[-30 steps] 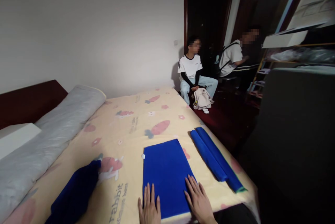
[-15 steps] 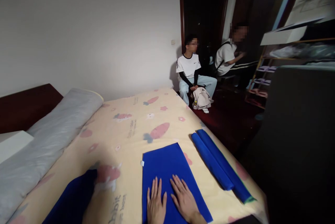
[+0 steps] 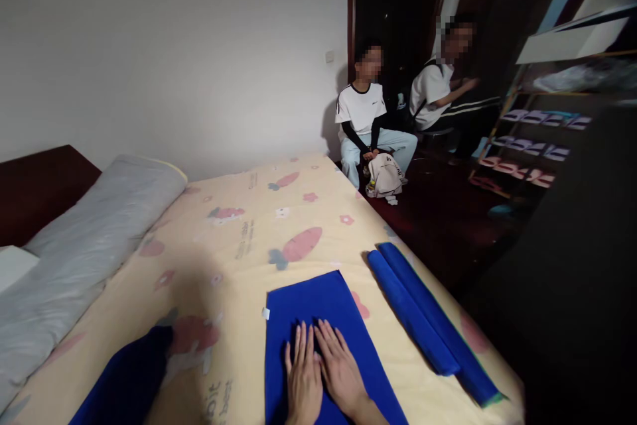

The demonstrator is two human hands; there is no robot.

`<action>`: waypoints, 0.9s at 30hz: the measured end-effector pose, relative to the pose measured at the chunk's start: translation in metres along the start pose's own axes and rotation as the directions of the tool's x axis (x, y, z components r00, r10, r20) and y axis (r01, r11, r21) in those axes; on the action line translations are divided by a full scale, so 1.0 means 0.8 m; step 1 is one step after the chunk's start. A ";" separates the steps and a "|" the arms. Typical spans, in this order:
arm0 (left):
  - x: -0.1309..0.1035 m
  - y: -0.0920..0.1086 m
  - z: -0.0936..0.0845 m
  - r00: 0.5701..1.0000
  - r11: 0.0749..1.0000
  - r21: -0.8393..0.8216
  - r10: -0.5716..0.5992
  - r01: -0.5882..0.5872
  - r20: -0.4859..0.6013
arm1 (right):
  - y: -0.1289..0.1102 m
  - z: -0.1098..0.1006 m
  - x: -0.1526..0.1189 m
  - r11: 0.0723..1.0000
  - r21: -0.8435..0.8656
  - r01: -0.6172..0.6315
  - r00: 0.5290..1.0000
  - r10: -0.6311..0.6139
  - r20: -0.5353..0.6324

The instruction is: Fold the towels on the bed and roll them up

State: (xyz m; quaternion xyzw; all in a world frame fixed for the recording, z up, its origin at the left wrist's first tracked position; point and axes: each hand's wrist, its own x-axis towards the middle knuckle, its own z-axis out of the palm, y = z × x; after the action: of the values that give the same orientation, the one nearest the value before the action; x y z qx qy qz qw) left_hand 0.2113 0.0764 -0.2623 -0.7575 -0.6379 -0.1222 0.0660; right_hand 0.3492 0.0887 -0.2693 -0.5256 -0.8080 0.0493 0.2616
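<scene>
A flat blue cloth [image 3: 308, 305], folded to a rectangle with a small white tag at its left edge, lies on the bed in front of me. My left hand [image 3: 302, 378] and my right hand [image 3: 339, 365] rest palm-down on it, side by side and touching, fingers stretched forward. Neither hand grips anything. To the right, two rolled blue cloths [image 3: 428, 322] lie parallel near the bed's right edge. A dark blue heap of cloth [image 3: 124, 382] sits at the lower left.
The bed [image 3: 239, 246] has a pale yellow sheet with carrot prints and a long grey bolster [image 3: 79, 246] along its left side. Two people sit at the far right by a dark doorway; a white backpack [image 3: 384, 176] stands on the floor. Shelving rises on the right.
Both hands slid forward and inward on the flat blue cloth, from its near corners to its middle, and now touch. The view shifted slightly to the right.
</scene>
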 end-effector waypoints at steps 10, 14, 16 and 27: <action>-0.018 -0.089 0.000 0.982 0.985 0.065 -0.163 0.157 0.098 | 0.098 -0.012 -0.028 0.974 -0.130 -0.186 0.978 0.170 -0.122; -0.005 -0.063 -0.007 0.993 0.991 0.083 -0.110 0.107 0.041 | 0.070 -0.011 -0.014 0.965 -0.124 -0.230 0.966 0.210 -0.153; 0.017 -0.039 -0.006 1.000 0.998 0.065 -0.025 0.024 0.017 | 0.042 -0.006 0.009 0.977 -0.089 -0.194 0.978 0.186 -0.096; 0.127 -0.082 0.022 0.987 0.986 0.081 -0.152 0.147 0.057 | 0.107 0.001 0.123 0.977 -0.073 -0.199 0.965 0.208 0.162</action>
State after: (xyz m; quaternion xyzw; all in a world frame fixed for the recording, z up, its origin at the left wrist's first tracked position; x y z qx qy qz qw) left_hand 0.1641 0.1889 -0.2557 -0.7079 -0.6989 -0.0785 0.0656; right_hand 0.3889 0.2133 -0.2637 -0.6068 -0.7701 0.0978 0.1709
